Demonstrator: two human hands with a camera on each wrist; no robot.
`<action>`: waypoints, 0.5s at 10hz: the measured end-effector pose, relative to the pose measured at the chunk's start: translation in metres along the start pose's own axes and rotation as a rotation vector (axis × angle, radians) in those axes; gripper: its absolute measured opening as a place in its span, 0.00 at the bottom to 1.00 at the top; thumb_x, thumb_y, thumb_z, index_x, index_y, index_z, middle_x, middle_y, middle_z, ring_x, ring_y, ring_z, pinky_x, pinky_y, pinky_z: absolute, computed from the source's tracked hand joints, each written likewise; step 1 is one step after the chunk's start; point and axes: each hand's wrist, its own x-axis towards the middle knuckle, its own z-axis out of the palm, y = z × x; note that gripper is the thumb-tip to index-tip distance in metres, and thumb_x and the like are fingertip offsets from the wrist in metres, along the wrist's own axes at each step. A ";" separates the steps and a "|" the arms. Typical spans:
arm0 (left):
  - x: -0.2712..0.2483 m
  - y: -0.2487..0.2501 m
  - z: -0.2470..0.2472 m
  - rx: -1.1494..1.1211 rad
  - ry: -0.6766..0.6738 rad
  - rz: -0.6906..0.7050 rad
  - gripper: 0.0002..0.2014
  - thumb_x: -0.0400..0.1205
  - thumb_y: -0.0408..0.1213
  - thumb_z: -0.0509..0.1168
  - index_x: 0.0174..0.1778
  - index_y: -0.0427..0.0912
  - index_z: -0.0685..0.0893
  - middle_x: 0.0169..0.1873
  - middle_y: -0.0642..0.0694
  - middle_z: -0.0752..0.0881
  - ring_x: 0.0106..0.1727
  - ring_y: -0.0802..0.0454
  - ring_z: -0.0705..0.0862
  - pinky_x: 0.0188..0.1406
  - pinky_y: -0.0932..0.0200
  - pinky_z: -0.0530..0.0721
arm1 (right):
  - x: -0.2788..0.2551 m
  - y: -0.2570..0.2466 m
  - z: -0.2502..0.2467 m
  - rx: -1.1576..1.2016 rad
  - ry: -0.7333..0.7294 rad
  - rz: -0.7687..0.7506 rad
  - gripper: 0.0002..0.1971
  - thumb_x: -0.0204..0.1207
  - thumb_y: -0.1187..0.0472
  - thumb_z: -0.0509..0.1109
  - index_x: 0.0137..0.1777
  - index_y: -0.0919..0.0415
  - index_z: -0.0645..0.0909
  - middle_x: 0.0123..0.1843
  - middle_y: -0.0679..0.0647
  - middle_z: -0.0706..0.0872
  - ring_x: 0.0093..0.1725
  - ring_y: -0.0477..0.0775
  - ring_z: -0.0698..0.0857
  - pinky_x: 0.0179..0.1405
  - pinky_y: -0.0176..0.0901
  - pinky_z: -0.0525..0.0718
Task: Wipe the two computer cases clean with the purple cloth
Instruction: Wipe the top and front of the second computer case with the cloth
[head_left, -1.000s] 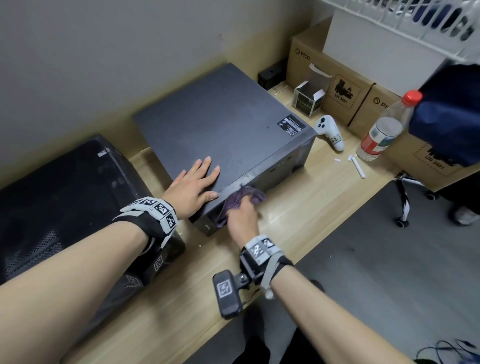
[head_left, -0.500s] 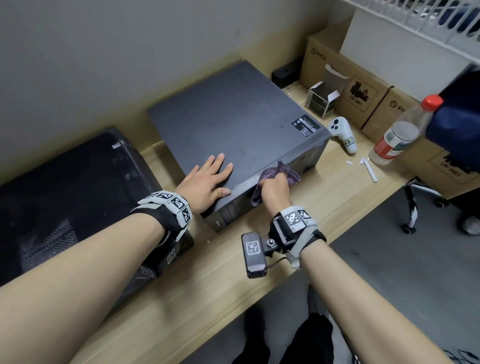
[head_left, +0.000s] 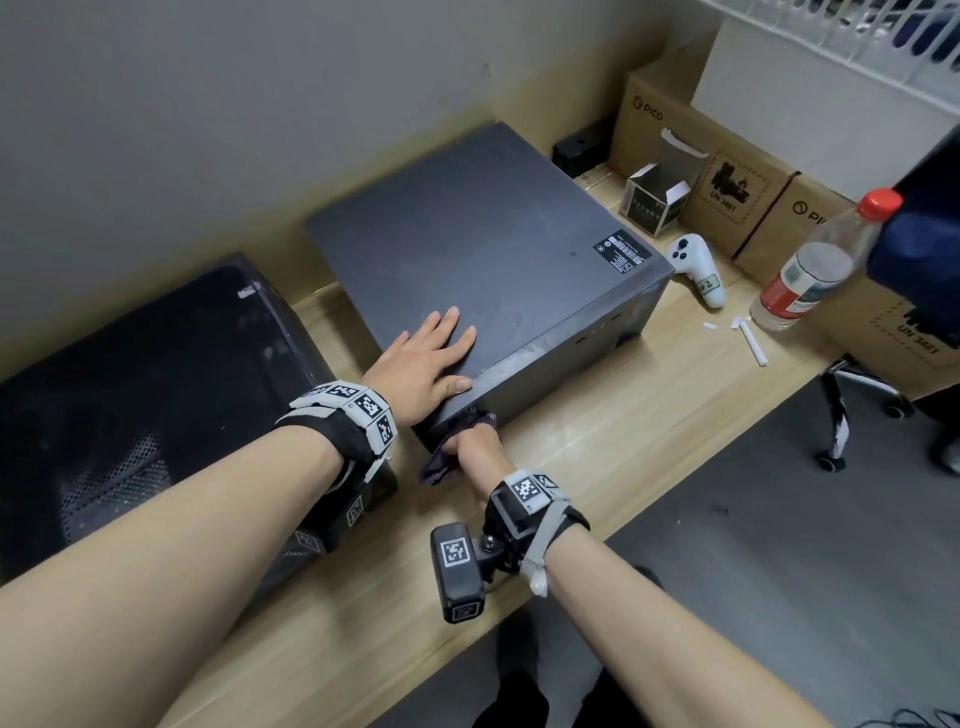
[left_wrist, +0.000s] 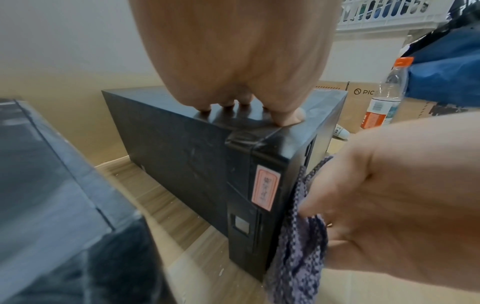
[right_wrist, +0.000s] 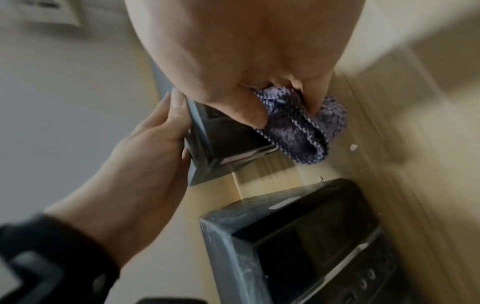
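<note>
- On the wooden desk (head_left: 597, 457) lay the grey computer case (head_left: 483, 249), with the black computer case (head_left: 130, 374) just beside it.
- Left hand (head_left: 423, 358) rested flat on the grey case's top, fingers straight and slightly spread.
- Right hand (head_left: 475, 449) gripped the purple cloth (head_left: 441, 462) (bunched), fingers curled round it, pressing it against the grey case's front near the corner.

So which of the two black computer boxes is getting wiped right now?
The flat grey-black case with the white-print label on top. The right hand rubs the purple cloth on its front; the mesh-sided case sits untouched.
</note>
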 end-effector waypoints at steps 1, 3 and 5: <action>0.000 0.000 0.001 -0.004 -0.002 -0.001 0.32 0.87 0.54 0.52 0.86 0.53 0.48 0.86 0.50 0.41 0.86 0.48 0.40 0.83 0.41 0.49 | 0.006 0.001 0.003 -0.080 -0.066 0.009 0.08 0.72 0.72 0.69 0.50 0.73 0.80 0.56 0.67 0.86 0.63 0.62 0.83 0.64 0.52 0.84; 0.002 -0.002 0.001 -0.013 0.011 0.002 0.32 0.87 0.53 0.54 0.86 0.53 0.49 0.86 0.50 0.41 0.86 0.48 0.41 0.82 0.41 0.49 | -0.038 -0.007 -0.010 -0.103 -0.071 -0.210 0.16 0.79 0.72 0.62 0.66 0.76 0.78 0.65 0.73 0.83 0.50 0.53 0.78 0.56 0.52 0.82; 0.001 -0.002 0.002 -0.015 0.007 0.005 0.32 0.88 0.53 0.53 0.86 0.53 0.48 0.86 0.50 0.41 0.86 0.48 0.40 0.83 0.42 0.48 | -0.015 0.006 -0.006 -0.166 -0.022 -0.140 0.12 0.72 0.75 0.67 0.55 0.72 0.81 0.59 0.71 0.84 0.65 0.69 0.82 0.65 0.52 0.81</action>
